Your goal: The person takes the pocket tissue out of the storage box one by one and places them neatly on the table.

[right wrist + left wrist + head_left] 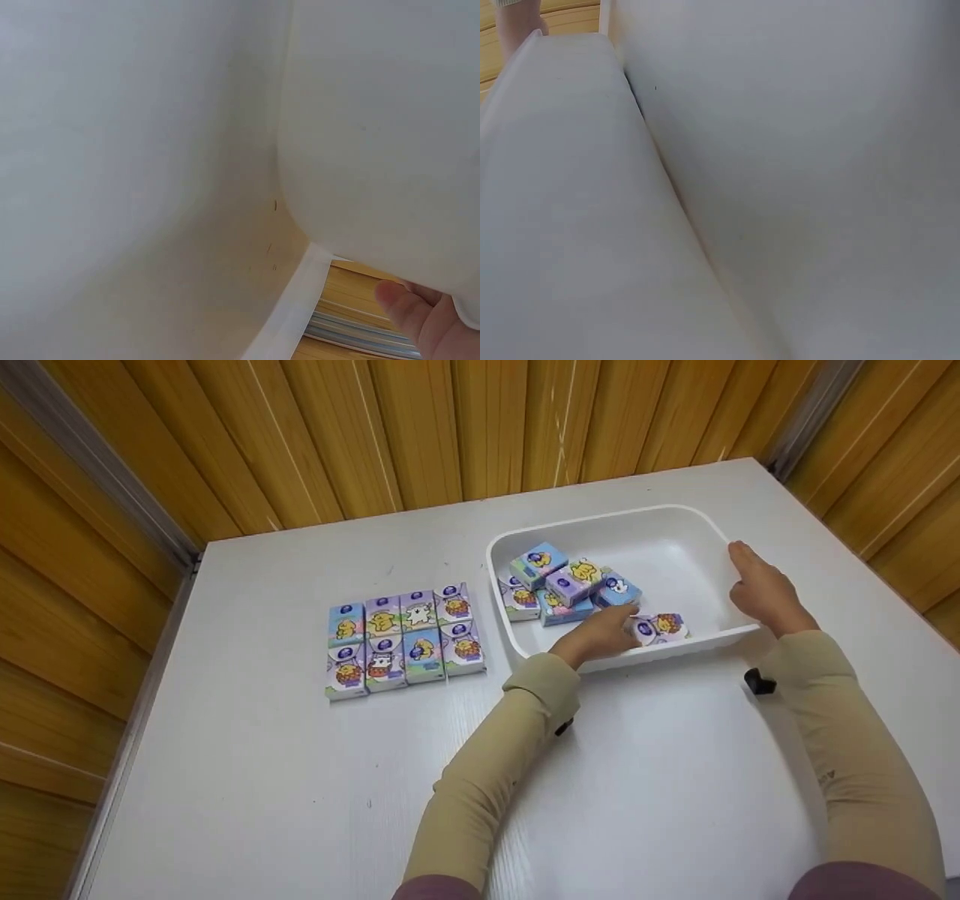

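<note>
White table bears a tub centre-right. Right hand grips it, better steadily. Whether left hand pinches, I cannot tell.

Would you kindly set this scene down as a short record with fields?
White rectangular plastic bin: on the white table
Right hand: grips the bin's right end
Left hand: inside the bin, at one small purple-and-white printed box; grip unclear
Other boxes in bin: five visible, heaped left
Boxes on table: eight, two rows of four

Box rows left of tray, loose boxes inside
</note>
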{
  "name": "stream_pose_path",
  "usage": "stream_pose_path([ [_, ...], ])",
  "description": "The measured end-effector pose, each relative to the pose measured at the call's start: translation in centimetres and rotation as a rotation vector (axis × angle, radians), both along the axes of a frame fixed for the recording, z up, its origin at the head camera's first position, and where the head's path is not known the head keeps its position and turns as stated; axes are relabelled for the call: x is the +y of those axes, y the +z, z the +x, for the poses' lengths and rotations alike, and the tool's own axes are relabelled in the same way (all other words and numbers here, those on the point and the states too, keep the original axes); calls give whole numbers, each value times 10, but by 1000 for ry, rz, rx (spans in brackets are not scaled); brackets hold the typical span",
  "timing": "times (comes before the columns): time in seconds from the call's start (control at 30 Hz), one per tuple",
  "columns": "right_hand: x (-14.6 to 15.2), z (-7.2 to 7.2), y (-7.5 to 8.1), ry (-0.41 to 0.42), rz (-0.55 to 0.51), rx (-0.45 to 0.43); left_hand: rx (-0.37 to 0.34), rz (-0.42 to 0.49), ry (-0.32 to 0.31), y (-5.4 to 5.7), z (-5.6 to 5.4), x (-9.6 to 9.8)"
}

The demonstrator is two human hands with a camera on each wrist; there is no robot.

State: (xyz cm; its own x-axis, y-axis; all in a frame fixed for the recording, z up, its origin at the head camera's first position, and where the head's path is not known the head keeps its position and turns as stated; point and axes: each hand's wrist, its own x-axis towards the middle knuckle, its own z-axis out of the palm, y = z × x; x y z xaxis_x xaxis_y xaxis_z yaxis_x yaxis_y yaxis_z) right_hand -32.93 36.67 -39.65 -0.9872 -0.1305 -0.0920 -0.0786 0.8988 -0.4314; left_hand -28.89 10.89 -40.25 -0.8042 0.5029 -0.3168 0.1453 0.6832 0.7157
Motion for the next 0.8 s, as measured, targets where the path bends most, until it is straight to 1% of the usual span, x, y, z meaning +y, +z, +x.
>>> stream_pose_path([
  [0.23,-1,0,0,-17,-4,0,-62,-4,-24,-1,-1,-1],
  [0.3,-2,1,0,-23,-5,0,-57,-10,-36,-2,-2,0],
  [0.4,-1,2,1,-10,-20,-11,-36,-13,-46,-2,-3,0],
  [0.53,0,3,1,1,-35,-21,-7,-2,-46,-2,-3,0],
  [0.67,0,2,1,-7,-21,-7,10,4,-43,-2,-3,0],
  [0.8,-1,1,0,-15,-9,3,-13,12,-33,-3,-3,-1],
])
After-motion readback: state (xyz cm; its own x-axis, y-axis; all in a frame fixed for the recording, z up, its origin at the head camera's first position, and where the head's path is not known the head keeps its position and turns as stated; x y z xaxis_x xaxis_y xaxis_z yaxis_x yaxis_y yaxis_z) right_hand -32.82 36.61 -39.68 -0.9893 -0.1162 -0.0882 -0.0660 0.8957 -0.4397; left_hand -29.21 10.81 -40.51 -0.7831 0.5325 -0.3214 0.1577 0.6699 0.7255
